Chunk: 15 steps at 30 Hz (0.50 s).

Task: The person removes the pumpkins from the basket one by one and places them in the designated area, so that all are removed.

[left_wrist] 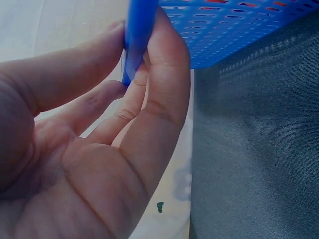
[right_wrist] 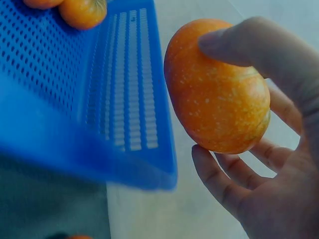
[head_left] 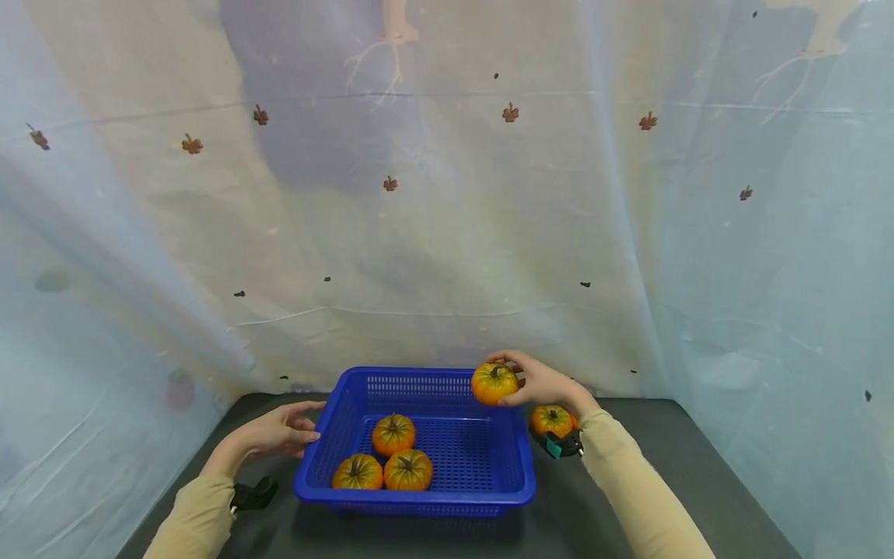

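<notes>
Left hand (head_left: 279,431) pinches the left rim of the blue basket (head_left: 464,454) between thumb and fingers; inside, toward the left, left pumpkin (head_left: 357,473) and front pumpkin (head_left: 408,470) sit side by side at the near wall, rear pumpkin (head_left: 393,435) just behind them. Near the basket's far right corner, held pumpkin (head_left: 494,384) is raised in the curled thumb and fingers of the right hand (head_left: 541,383); cannot tell whether directly above the rim. Beyond the right wall, loose pumpkin (head_left: 551,420) lies on the dark table (head_left: 684,458), partly hidden by the right wrist.
</notes>
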Tool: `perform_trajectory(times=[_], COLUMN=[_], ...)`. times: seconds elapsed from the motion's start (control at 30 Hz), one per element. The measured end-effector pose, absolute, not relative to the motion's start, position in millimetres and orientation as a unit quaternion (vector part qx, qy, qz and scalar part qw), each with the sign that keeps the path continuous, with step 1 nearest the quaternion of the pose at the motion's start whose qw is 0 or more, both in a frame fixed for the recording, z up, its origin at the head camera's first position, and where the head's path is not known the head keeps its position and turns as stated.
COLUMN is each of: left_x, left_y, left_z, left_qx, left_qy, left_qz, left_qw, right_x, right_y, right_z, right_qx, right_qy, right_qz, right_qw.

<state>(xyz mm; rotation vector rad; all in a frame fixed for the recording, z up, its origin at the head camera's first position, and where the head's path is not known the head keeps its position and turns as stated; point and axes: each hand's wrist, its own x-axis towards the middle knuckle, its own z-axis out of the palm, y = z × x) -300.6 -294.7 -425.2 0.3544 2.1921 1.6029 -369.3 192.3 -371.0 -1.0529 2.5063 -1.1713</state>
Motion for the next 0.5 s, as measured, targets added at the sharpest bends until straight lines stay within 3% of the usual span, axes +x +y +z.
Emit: perform_trajectory(times=[0.5], left_x=[-300], left_y=[-294], left_z=[-424], left_qx=[0.126], left_qy=[0.785], left_qz=[0.572], left_qw=[0.201], right_x=[-361], right_y=[272], right_z=[-370], right_qx=[-0.302], right_qy=[0.867], right_qz=[-0.394], right_qw=[0.026])
